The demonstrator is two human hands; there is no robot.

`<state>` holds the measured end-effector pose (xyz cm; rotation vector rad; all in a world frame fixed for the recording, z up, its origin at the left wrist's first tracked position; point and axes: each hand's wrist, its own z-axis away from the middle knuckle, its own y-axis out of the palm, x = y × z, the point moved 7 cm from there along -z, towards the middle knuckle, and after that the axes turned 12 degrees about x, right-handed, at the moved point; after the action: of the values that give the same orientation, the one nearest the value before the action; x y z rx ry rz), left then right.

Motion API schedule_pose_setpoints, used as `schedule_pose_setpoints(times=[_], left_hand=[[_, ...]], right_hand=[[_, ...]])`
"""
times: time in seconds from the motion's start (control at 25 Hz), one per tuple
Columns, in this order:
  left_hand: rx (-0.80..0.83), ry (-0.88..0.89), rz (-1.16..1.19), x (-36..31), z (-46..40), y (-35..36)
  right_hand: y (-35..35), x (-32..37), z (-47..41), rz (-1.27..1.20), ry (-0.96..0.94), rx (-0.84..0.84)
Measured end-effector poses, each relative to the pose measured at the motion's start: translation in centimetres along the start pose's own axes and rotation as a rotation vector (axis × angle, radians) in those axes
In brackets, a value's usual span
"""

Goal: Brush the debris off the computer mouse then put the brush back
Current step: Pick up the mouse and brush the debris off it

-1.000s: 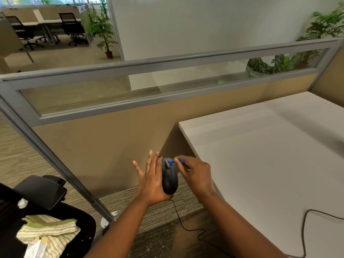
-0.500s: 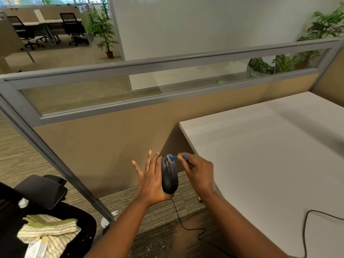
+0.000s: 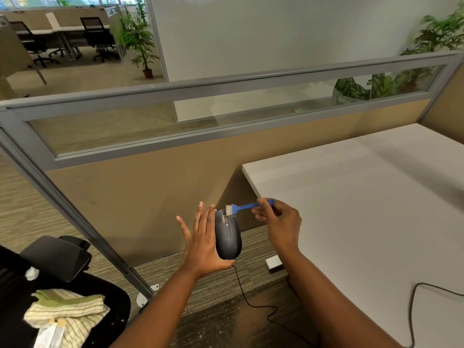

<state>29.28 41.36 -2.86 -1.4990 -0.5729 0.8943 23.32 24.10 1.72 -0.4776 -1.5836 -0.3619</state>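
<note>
A black wired computer mouse (image 3: pixel 228 237) rests upright against the palm of my left hand (image 3: pixel 200 243), held over the carpet left of the desk. Pale debris clings around its scroll wheel at the top. My right hand (image 3: pixel 278 222) pinches the handle of a small blue brush (image 3: pixel 247 206) with white bristles. The bristles touch the front top of the mouse. The mouse cable (image 3: pixel 253 301) hangs down and runs back toward the desk.
A white desk (image 3: pixel 364 209) fills the right side, with a black cable (image 3: pixel 416 305) on it. A tan partition with a glass strip (image 3: pixel 175 126) stands ahead. A black chair (image 3: pixel 62 310) at the lower left carries a striped cloth (image 3: pixel 65 312).
My right hand has drawn back to the right, so more of the blue brush handle shows. The bristles have moved up to the mouse's front end. The left hand holds the mouse still.
</note>
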Motion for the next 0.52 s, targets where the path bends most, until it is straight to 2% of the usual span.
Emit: schedule_pose_setpoints(times=[0.24,0.4,0.52], left_hand=[[-0.009,-0.003,-0.008,0.3,0.0,-0.2],[-0.01,0.026,-0.023,0.0,0.0,-0.2],[-0.014,0.035,-0.003,-0.1,0.0,-0.3]], right_hand=[[-0.9,-0.2,0.1,0.085,0.003,-0.075],[0.3,-0.4,-0.2,-0.048,0.024,0.028],[-0.1,-0.3,-0.1,0.089,-0.009,-0.025]])
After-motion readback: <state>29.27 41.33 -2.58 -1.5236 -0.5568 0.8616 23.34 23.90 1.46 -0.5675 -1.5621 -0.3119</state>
